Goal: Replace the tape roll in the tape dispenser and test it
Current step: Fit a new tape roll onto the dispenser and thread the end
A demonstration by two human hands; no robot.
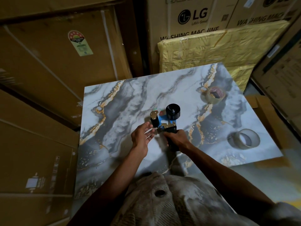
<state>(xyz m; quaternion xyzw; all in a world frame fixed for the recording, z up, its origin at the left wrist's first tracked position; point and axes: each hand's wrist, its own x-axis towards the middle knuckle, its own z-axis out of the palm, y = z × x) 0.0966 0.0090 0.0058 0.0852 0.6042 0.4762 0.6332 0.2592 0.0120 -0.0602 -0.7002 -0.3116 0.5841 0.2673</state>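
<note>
Nearest the camera, the person's lap meets the near edge of the marble-patterned table [114, 98], boxed in by cartons left and far, with bare room across its left half. Gripped by its handle in the closed right hand [176, 137], the tape dispenser [169, 118] shows a bare black hub, so no roll is loaded. Two tape rolls wait well right: one far [213, 95], one nearer [243, 139], probably the fresh one. Beside the roller, the left hand [142, 136] hovers open, empty.

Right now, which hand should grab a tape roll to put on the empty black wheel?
Probably the left hand. It is open and holds nothing, while the right hand grips the tape dispenser by its handle. Both tape rolls lie on the right side of the table, so it must reach across.
</note>
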